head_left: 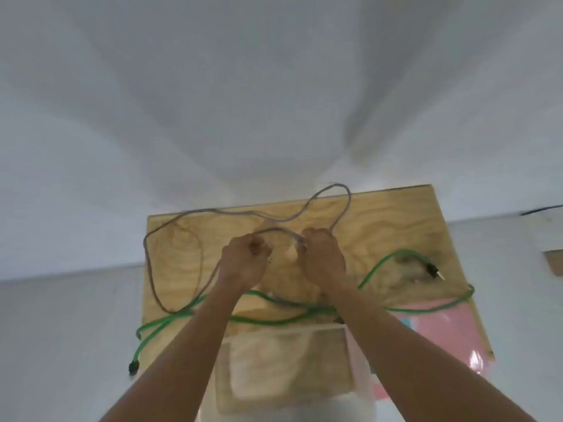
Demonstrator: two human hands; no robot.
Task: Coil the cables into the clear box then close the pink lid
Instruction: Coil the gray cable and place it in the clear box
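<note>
Both hands are raised over the middle of the wooden board, each with its fingers curled round the grey cable. The left hand grips a stretch of it in a loose fist, and the right hand closes on the same cable just beside it, a short arc of grey running between the two fists. From the right hand the cable rises in a loop past the far edge of the board, then sweeps left and down in a long bend lying on the wood. The green cable lies untouched across the board nearer the person, passing under both forearms, one dark plug hanging off the left edge. The clear box stands at the near edge below the arms, with no cable inside. The pink lid lies flat to its right, the green cable crossing its far edge.
</note>
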